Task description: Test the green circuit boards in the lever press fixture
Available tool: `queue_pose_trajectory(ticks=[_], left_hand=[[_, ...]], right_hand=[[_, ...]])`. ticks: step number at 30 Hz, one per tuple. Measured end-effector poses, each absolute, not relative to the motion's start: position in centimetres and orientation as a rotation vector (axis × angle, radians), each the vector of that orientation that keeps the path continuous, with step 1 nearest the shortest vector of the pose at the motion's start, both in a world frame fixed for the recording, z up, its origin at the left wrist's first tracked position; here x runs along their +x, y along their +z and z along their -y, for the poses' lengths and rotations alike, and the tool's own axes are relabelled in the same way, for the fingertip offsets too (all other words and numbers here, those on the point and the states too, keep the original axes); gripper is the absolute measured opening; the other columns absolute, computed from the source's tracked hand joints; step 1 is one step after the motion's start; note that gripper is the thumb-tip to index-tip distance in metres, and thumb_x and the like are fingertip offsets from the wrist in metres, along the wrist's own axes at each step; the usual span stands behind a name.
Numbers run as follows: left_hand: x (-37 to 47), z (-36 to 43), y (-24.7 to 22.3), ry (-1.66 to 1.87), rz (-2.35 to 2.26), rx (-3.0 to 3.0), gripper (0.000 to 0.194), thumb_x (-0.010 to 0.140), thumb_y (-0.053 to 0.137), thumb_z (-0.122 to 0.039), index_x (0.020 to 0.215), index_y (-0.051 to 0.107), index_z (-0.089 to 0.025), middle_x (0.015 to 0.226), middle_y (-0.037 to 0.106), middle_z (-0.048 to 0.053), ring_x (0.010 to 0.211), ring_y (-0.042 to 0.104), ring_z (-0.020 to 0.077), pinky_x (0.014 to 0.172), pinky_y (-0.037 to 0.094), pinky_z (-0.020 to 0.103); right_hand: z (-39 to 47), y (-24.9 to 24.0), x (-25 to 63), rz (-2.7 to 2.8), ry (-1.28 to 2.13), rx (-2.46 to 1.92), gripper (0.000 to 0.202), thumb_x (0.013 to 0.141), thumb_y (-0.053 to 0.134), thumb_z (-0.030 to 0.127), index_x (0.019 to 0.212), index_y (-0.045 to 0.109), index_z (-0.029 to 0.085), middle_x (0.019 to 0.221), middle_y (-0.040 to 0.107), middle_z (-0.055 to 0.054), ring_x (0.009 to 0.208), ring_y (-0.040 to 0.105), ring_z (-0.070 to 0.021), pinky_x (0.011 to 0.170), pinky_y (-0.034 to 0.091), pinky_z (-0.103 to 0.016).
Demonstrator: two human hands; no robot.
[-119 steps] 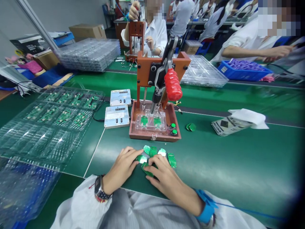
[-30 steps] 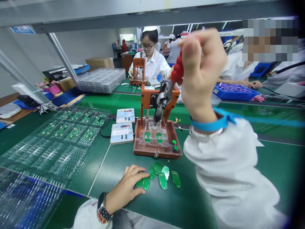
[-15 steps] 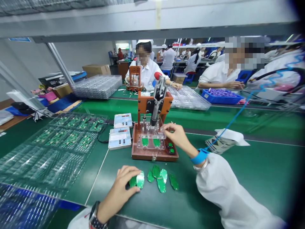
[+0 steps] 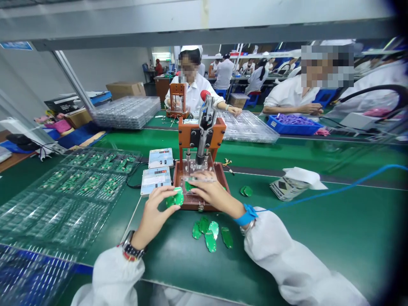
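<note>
My left hand (image 4: 156, 214) pinches a couple of green circuit boards (image 4: 178, 196) between thumb and fingers, in front of the fixture's left corner. Under the raised clear plate of the orange toggle press (image 4: 219, 131), my right hand (image 4: 210, 189) reaches in from the right. Its fingertips close on a green circuit board (image 4: 188, 186) at the left of the clear nest; the hand covers most of the nest. Several loose green circuit boards (image 4: 210, 241) lie in a cluster on the green table in front of the brown base (image 4: 191, 205).
Two digital meters (image 4: 156, 180) stand left of the press. Clear trays of boards (image 4: 92, 165) spread across the left. A small pile of boards (image 4: 246, 191) and a paper-topped box (image 4: 288, 187) sit to the right. A blue cord (image 4: 338, 191) trails rightward. Co-workers sit opposite.
My right hand has moved from the plate's right side to inside the nest. My left hand has risen toward the fixture with its boards. The view has shifted slightly.
</note>
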State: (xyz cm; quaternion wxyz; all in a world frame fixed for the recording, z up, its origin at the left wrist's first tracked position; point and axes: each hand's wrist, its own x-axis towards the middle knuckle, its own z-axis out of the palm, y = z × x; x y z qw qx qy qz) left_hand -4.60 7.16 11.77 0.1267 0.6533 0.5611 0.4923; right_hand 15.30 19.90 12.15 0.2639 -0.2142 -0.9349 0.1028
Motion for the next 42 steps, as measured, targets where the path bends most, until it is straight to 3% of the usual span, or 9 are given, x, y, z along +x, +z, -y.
queue_pose_trajectory(ticks=[5, 18, 24, 28, 32, 38, 42], left_hand=[[-4.4, -10.0, 11.7, 1.614, -1.616, 1.885, 0.021, 0.080, 0.067, -0.031, 0.099, 0.066, -0.021, 0.111, 0.062, 0.007, 0.108, 0.057, 0.0241, 0.098, 0.042, 0.042], [-5.2, -14.7, 11.4, 1.510, -1.574, 1.871, 0.027, 0.080, 0.065, -0.041, 0.095, 0.065, -0.019, 0.113, 0.063, 0.008, 0.110, 0.056, 0.0262, 0.096, 0.043, 0.044], [-4.2, -14.4, 11.6, 1.195, -1.322, 2.109, 0.029, 0.082, 0.066, -0.036, 0.108, 0.068, -0.023, 0.114, 0.062, 0.008, 0.110, 0.054, 0.0263, 0.098, 0.039, 0.046], [-2.7, -15.0, 11.8, 1.082, -1.313, 2.208, 0.027, 0.083, 0.067, -0.030, 0.110, 0.067, -0.026, 0.114, 0.062, 0.007, 0.110, 0.052, 0.0273, 0.097, 0.037, 0.049], [-1.9, -16.3, 11.9, 1.038, -1.387, 2.220, 0.030, 0.077, 0.074, -0.026, 0.106, 0.068, -0.026, 0.111, 0.064, 0.006, 0.107, 0.054, 0.0276, 0.095, 0.038, 0.048], [-2.4, -16.6, 12.0, 1.069, -1.348, 2.117, 0.048, 0.071, 0.079, -0.030, 0.116, 0.062, -0.026, 0.118, 0.062, 0.007, 0.112, 0.054, 0.0279, 0.098, 0.037, 0.048], [-3.5, -16.0, 12.2, 1.087, -1.308, 2.118, 0.049, 0.070, 0.079, -0.037, 0.115, 0.061, -0.025, 0.119, 0.061, 0.008, 0.113, 0.053, 0.0274, 0.099, 0.037, 0.047]], right_hand=[[-18.6, 13.1, 13.7, 2.568, 0.294, -0.598, 0.029, 0.091, 0.056, 0.029, 0.117, 0.062, 0.018, 0.119, 0.058, -0.010, 0.114, 0.048, -0.0244, 0.096, 0.041, -0.041], [-18.5, 12.0, 13.8, 2.441, 0.196, -0.596, 0.025, 0.094, 0.049, 0.026, 0.112, 0.063, 0.016, 0.115, 0.054, -0.014, 0.111, 0.046, -0.0258, 0.095, 0.044, -0.043], [-18.1, 10.6, 19.5, 2.196, 0.047, -0.693, 0.025, 0.094, 0.047, 0.023, 0.116, 0.060, 0.021, 0.121, 0.052, -0.013, 0.117, 0.044, -0.0252, 0.095, 0.043, -0.047], [-20.1, 8.1, 26.2, 1.950, -0.046, -1.006, 0.028, 0.094, 0.047, 0.035, 0.113, 0.064, 0.022, 0.117, 0.057, -0.013, 0.112, 0.049, -0.0269, 0.093, 0.044, -0.049], [-22.3, 5.4, 30.8, 1.850, -0.013, -1.219, 0.043, 0.093, 0.042, 0.050, 0.109, 0.067, 0.018, 0.108, 0.062, -0.015, 0.103, 0.055, -0.0280, 0.090, 0.046, -0.049], [-23.5, 3.1, 31.7, 1.856, 0.065, -1.284, 0.055, 0.091, 0.037, 0.059, 0.106, 0.068, 0.016, 0.105, 0.064, -0.015, 0.100, 0.059, -0.0273, 0.089, 0.047, -0.047], [-23.4, 3.1, 30.9, 1.861, 0.089, -1.310, 0.057, 0.089, 0.039, 0.063, 0.104, 0.068, 0.016, 0.107, 0.065, -0.015, 0.102, 0.059, -0.0287, 0.089, 0.046, -0.049]])
